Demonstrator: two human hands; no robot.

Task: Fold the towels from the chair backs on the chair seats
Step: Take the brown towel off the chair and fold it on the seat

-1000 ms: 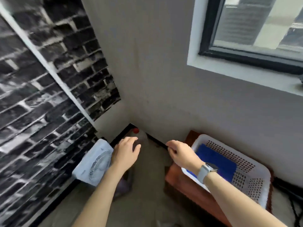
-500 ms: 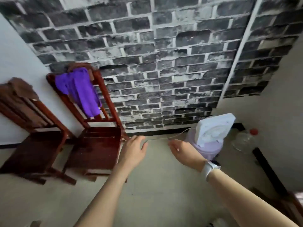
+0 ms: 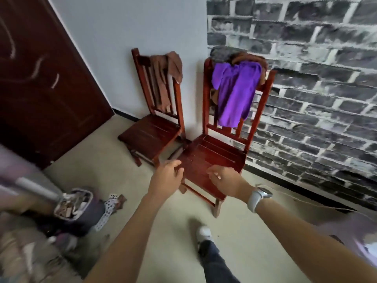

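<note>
Neither grip holds anything: the left hand [image 3: 167, 175] hangs with fingers loosely curled, just in front of the near corner of the right chair [image 3: 214, 158] seat; the right hand [image 3: 224, 180] has its fingers curled loosely inward, empty, over the front edge of the same seat; a pale watch [image 3: 257, 198] sits on the right wrist.

Head view: a purple towel [image 3: 234, 92] is draped over the right chair's back, with a brown towel [image 3: 247, 58] bunched on the top rail behind it; another brown cloth [image 3: 167, 76] hangs over the back of the left chair [image 3: 149, 135]; both seats are bare wood; the chairs stand side by side, the right one against the brick-patterned wall [image 3: 316, 78], the left beside a dark door [image 3: 40, 88]; a filled basket [image 3: 73, 207] stands on the floor at lower left.
</note>
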